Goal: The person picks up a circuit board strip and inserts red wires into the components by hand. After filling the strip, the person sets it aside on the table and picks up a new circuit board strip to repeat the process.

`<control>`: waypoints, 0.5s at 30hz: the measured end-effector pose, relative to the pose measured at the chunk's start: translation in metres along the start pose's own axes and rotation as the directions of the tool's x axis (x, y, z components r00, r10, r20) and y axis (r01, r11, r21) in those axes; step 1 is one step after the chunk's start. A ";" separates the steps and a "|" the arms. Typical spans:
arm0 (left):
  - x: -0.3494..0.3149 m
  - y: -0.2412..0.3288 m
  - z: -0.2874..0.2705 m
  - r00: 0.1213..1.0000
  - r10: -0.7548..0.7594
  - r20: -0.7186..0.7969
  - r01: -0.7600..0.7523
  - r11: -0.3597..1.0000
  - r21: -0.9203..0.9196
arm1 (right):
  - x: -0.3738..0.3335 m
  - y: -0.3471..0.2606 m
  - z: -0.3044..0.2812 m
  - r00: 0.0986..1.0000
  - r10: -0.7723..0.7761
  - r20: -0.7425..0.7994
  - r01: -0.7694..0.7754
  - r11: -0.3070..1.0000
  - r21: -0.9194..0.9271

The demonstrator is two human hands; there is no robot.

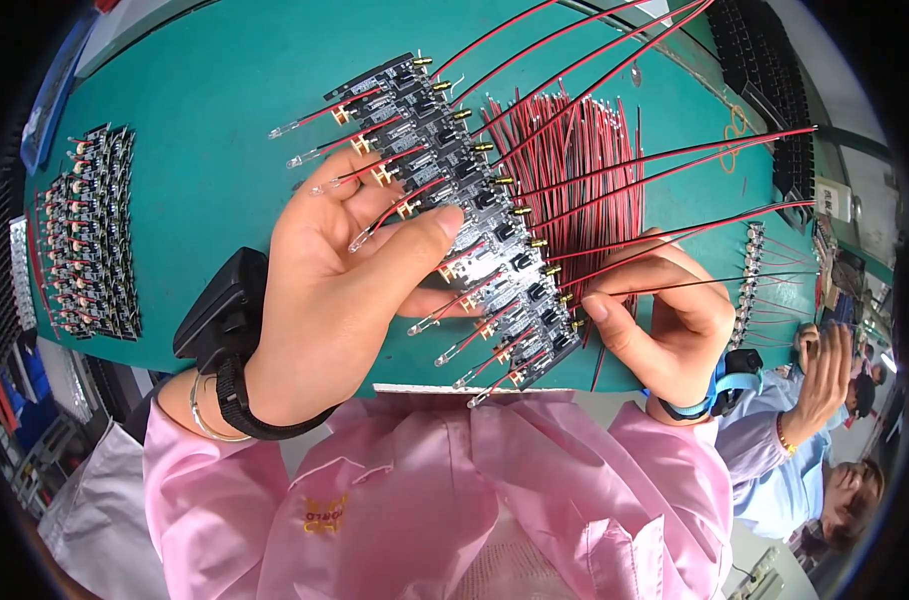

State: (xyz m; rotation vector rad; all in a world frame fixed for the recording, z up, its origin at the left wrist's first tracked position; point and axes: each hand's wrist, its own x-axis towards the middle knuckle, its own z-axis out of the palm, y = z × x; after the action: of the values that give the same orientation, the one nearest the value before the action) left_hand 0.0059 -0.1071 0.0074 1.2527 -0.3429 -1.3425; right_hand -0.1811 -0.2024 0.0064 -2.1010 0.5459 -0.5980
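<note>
Board [494, 240] being held at frame centre.
The left hand [339, 275] is clasping it, thumb uppermost; the right hand [674, 325] is pinching a wire [764, 277] by the board's lower-right edge. Loose wires [584, 170] are lying right of centre, stacked boards [89, 245] far left.

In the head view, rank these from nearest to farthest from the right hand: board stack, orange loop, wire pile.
From the right hand:
1. Wire pile: just beyond the fingers.
2. Orange loop: farther off, upper right.
3. Board stack: far left side.
</note>
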 end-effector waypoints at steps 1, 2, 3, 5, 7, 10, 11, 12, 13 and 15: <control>0.000 0.000 0.000 1.000 0.002 0.003 -0.002 1.000 0.004 | 0.000 -0.001 0.000 1.000 0.001 0.000 -0.001 1.000 0.001; 0.000 0.000 -0.001 1.000 0.003 0.006 -0.003 1.000 0.007 | 0.000 -0.002 -0.001 1.000 0.003 0.005 -0.003 1.000 -0.007; 0.000 0.000 -0.001 1.000 0.002 0.006 -0.002 1.000 0.007 | 0.000 -0.004 -0.001 1.000 0.005 0.009 -0.005 1.000 -0.015; 0.000 0.000 -0.002 1.000 -0.004 0.015 0.004 1.000 0.007 | 0.001 -0.004 -0.002 1.000 0.009 0.014 -0.009 1.000 -0.023; 0.000 0.000 -0.002 1.000 -0.007 0.020 0.007 1.000 0.007 | 0.001 -0.003 -0.003 1.000 -0.013 0.021 0.013 1.000 -0.011; 0.000 0.000 -0.001 1.000 0.006 0.026 -0.006 1.000 0.000 | 0.002 -0.004 -0.003 0.999 -0.021 0.028 0.021 1.000 -0.009; 0.000 0.000 -0.002 1.000 0.005 0.026 -0.005 1.000 0.000 | 0.002 -0.004 -0.003 0.999 -0.018 0.030 0.019 1.000 -0.014; 0.000 0.000 -0.002 1.000 0.002 0.026 -0.002 1.000 0.001 | 0.002 -0.005 -0.003 0.999 -0.015 0.032 0.016 1.000 -0.018; 0.000 0.000 -0.002 1.000 -0.001 0.025 0.001 1.000 0.002 | 0.002 -0.005 -0.003 0.999 -0.015 0.033 0.016 1.000 -0.017; 0.000 -0.001 -0.002 1.000 -0.005 0.023 0.005 1.000 0.003 | 0.002 -0.005 -0.003 0.999 -0.005 0.034 0.006 1.000 -0.014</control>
State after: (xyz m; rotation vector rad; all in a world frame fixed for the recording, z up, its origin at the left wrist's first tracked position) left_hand 0.0072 -0.1063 0.0061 1.2424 -0.3585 -1.3616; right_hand -0.1806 -0.2023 0.0123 -2.1231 0.5268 -0.5616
